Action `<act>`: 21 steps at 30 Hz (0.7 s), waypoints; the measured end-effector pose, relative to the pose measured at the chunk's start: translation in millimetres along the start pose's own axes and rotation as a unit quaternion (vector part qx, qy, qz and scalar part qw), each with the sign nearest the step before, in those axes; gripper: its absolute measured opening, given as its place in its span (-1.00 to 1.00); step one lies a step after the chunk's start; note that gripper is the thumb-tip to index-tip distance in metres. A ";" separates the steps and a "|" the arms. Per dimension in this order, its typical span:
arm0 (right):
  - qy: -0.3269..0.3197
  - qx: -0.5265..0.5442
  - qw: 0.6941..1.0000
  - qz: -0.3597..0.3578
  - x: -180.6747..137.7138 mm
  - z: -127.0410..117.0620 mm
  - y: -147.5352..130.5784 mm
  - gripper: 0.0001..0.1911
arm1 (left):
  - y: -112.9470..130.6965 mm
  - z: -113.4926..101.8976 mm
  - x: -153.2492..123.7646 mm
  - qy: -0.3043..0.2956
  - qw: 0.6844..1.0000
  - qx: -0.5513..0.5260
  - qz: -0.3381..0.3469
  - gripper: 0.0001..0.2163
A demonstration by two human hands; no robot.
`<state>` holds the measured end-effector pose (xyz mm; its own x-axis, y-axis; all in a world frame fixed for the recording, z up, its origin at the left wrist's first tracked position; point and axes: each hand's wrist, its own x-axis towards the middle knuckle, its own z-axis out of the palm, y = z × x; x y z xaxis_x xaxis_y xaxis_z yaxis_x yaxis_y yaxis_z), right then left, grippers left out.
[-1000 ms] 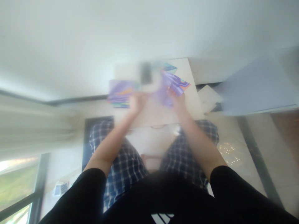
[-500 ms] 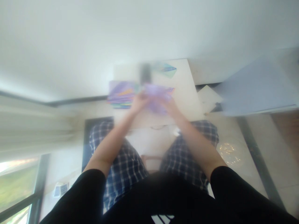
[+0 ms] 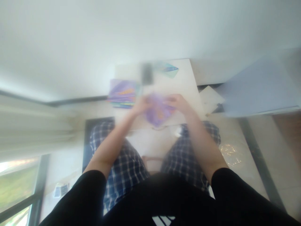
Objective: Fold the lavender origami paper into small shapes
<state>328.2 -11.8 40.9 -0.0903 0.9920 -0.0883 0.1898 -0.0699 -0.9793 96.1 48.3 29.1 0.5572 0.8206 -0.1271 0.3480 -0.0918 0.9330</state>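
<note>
A purple sheet with orange patches (image 3: 158, 115), apparently patterned paper, lies turned cornerwise over the near part of the white table. My left hand (image 3: 142, 104) grips its left side, the fingertips blurred. On the opposite side, my right hand (image 3: 177, 102) has thumb and fingers closed at the upper right edge of the sheet. Left of my hands rests a stack of similar purple patterned sheets (image 3: 122, 94). Haze over the middle of the view hides the finer folds and edges.
Beyond my hands on the white table (image 3: 188, 84) stand a blurred dark grey object (image 3: 147, 73) and a blue-green folded piece (image 3: 171, 69). A wall (image 3: 150, 28) rises behind. A grey-lilac panel (image 3: 258, 88) is at the right. My knees flank the table's front.
The purple sheet has come closer to me and now points a corner toward me. My right hand has shifted right and up, so my hands are farther apart.
</note>
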 end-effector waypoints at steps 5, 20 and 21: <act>0.153 0.092 0.984 -0.009 8.6 -5.2 10.4 -0.62 | -19.4 1.0 12.7 0.166 0.984 -0.007 0.063 -0.34; 0.078 0.193 0.978 0.010 7.6 0.7 6.9 -0.50 | -25.5 -9.2 8.4 0.144 0.985 -0.054 -0.078 -0.44; 0.073 0.182 0.981 0.012 7.3 0.7 7.8 -0.52 | -25.5 -8.5 7.7 0.135 0.987 -0.062 -0.065 -0.43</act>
<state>328.3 -5.1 32.6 0.0569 0.9921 -0.1115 -0.1732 -0.1002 -0.9798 85.1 61.8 7.2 0.2864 0.9430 -0.1695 0.2993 0.0800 0.9508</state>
